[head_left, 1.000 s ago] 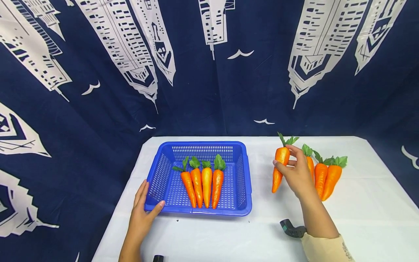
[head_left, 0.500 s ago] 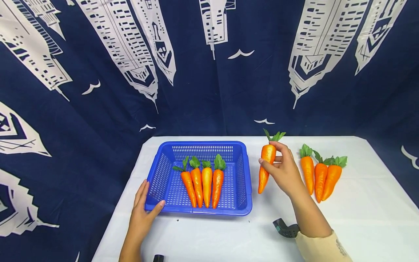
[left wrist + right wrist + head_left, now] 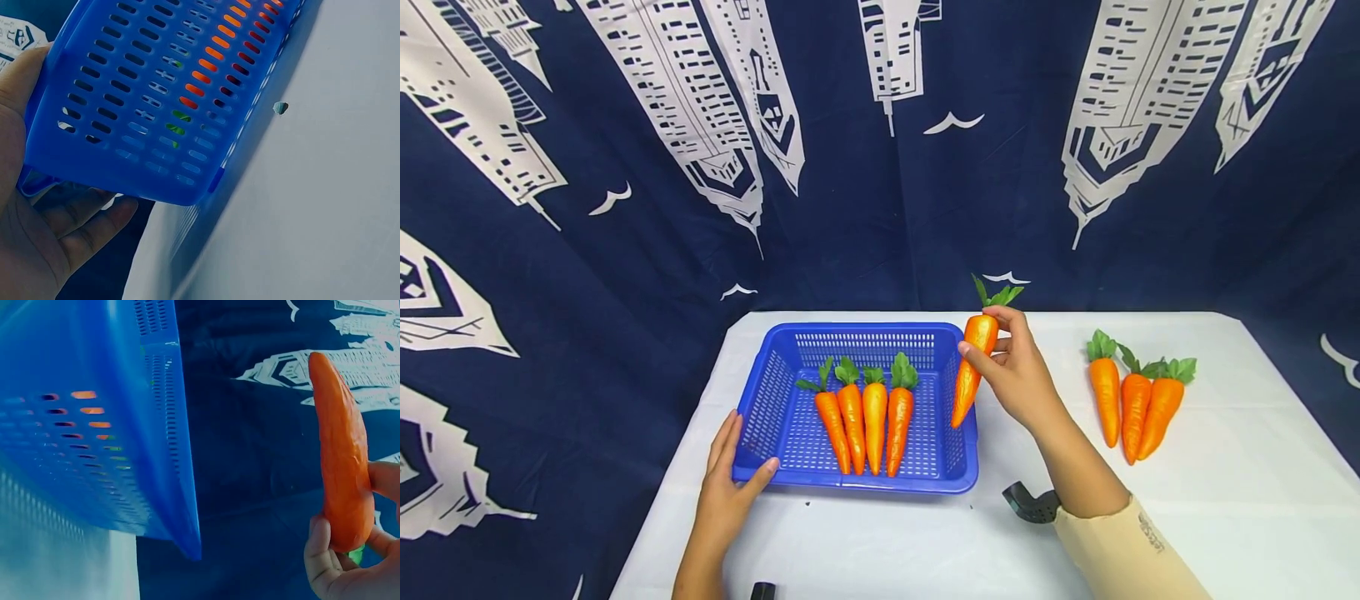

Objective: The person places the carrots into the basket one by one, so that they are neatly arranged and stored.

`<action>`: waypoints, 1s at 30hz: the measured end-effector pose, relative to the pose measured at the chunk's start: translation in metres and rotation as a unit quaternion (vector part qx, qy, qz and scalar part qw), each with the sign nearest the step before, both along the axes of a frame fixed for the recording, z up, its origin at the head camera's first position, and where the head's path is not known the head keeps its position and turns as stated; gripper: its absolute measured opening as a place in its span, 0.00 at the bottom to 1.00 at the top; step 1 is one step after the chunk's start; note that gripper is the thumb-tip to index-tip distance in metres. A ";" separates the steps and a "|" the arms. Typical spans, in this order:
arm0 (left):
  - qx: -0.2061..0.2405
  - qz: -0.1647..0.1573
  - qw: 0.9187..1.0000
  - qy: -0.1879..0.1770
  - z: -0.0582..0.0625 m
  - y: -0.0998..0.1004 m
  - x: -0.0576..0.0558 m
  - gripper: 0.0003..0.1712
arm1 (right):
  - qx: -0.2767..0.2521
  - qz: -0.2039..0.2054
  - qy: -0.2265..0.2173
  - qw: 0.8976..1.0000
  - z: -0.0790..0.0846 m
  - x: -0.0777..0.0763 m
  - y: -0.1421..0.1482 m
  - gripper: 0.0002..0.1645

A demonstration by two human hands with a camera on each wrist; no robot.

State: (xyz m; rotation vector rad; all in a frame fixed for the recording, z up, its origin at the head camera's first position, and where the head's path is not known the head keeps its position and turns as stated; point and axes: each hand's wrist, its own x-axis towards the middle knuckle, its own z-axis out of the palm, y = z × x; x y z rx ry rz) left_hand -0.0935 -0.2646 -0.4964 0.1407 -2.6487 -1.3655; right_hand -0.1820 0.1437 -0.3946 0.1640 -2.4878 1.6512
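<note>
An orange carrot point(image 3: 973, 367) with green leaves is pinched between the thumb and fingers of my right hand point(image 3: 1021, 375). It hangs tip down over the right rim of a blue plastic basket point(image 3: 857, 482) in the head view. In the right wrist view, the carrot point(image 3: 342, 456) is seen from its tip, beside the basket's outer wall point(image 3: 81, 362). Several carrots point(image 3: 875, 417) lie side by side in the basket, leaves toward the back. My left hand point(image 3: 722, 492) rests at the basket's front left corner, thumb at the front rim and fingers extended along the left side.
Three more carrots point(image 3: 1135, 408) lie close together on the white tabletop point(image 3: 1240, 500) to the right. A dark blue cloth point(image 3: 850, 233) with white buildings hangs behind the table. A black device point(image 3: 1033, 504) is at the right wrist.
My right hand has carried the carrot leftward from beside the other loose carrots to the basket's right rim, raising it slightly. The left hand and the basket have stayed in place.
</note>
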 end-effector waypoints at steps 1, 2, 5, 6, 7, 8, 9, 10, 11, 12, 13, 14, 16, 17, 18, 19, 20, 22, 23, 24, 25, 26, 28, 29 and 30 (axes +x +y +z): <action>0.000 0.000 1.000 0.000 0.000 0.000 0.000 0.52 | 0.002 0.006 0.004 1.000 0.001 -0.002 -0.002 0.39; 0.000 0.000 1.000 0.000 0.000 0.000 0.000 0.52 | 0.004 0.011 0.008 1.000 0.002 -0.004 -0.004 0.38; 0.000 0.002 1.000 0.001 0.000 0.001 0.000 0.52 | 0.013 0.025 0.022 0.999 0.004 -0.011 -0.010 0.35; -0.001 0.002 1.000 0.001 0.000 0.001 0.000 0.52 | 0.014 0.030 0.026 0.999 0.005 -0.013 -0.012 0.34; 0.001 0.002 1.000 0.001 0.000 0.001 0.000 0.52 | 0.016 0.034 0.029 0.999 0.006 -0.015 -0.014 0.33; 0.001 0.001 1.000 0.000 0.000 0.001 0.000 0.52 | 0.018 0.038 0.030 0.999 0.007 -0.017 -0.016 0.32; 0.002 0.000 1.000 -0.001 0.001 0.001 0.000 0.52 | 0.018 0.042 0.031 0.998 0.008 -0.018 -0.019 0.31; 0.003 0.000 1.000 -0.002 0.001 0.001 0.000 0.52 | 0.018 0.046 0.031 0.998 0.010 -0.020 -0.021 0.31; 0.004 -0.001 1.000 -0.002 0.001 0.001 0.000 0.52 | 0.019 0.049 0.031 0.998 0.011 -0.022 -0.024 0.30; 0.005 -0.001 1.000 -0.001 0.001 0.001 0.000 0.52 | 0.020 0.053 0.032 0.998 0.013 -0.023 -0.027 0.30; 0.006 -0.002 1.000 -0.001 0.001 0.001 0.001 0.52 | 0.019 0.057 0.033 0.998 0.014 -0.025 -0.030 0.29; 0.007 -0.002 1.000 -0.001 0.001 0.001 0.001 0.52 | 0.016 0.062 0.033 0.997 0.015 -0.026 -0.033 0.29; 0.007 -0.001 1.000 0.000 0.001 0.000 0.001 0.52 | 0.012 0.070 0.034 0.997 0.017 -0.029 -0.039 0.28; 0.008 -0.001 1.000 0.000 0.000 0.000 0.001 0.52 | 0.012 0.074 0.034 0.997 0.017 -0.031 -0.042 0.28; 0.008 0.000 1.000 0.000 0.000 0.000 0.001 0.52 | 0.009 0.079 0.033 0.996 0.018 -0.032 -0.045 0.28; 0.008 0.000 1.000 -0.001 0.000 0.000 0.001 0.52 | 0.006 0.084 0.030 0.996 0.018 -0.033 -0.048 0.28; 0.008 0.000 1.000 -0.003 0.000 0.000 0.001 0.52 | 0.006 0.089 0.028 0.996 0.018 -0.034 -0.051 0.28; 0.008 0.000 1.000 -0.004 0.000 0.000 0.001 0.52 | 0.006 0.098 0.022 0.995 0.018 -0.036 -0.057 0.28; 0.008 0.000 1.000 -0.005 0.000 0.000 0.001 0.52 | 0.006 0.102 0.018 0.995 0.018 -0.037 -0.060 0.28; 0.008 0.000 1.000 -0.006 0.000 0.000 0.001 0.52 | 0.005 0.107 0.011 0.994 0.017 -0.037 -0.062 0.27; 0.008 0.000 1.000 -0.007 0.000 0.000 0.001 0.52 | 0.005 0.112 0.005 0.994 0.016 -0.038 -0.065 0.27; 0.007 0.000 1.000 -0.007 0.000 0.000 0.001 0.52 | 0.007 0.115 -0.002 0.993 0.015 -0.039 -0.067 0.27; 0.006 0.001 1.000 -0.007 0.000 0.000 0.001 0.52 | 0.010 0.124 -0.013 0.992 0.013 -0.040 -0.072 0.27; 0.006 0.001 1.000 -0.006 0.000 0.000 0.000 0.52 | 0.015 0.128 -0.018 0.992 0.012 -0.041 -0.074 0.27; 0.005 0.001 1.000 -0.005 0.000 0.000 0.000 0.52 | 0.019 0.133 -0.020 0.991 0.011 -0.042 -0.076 0.27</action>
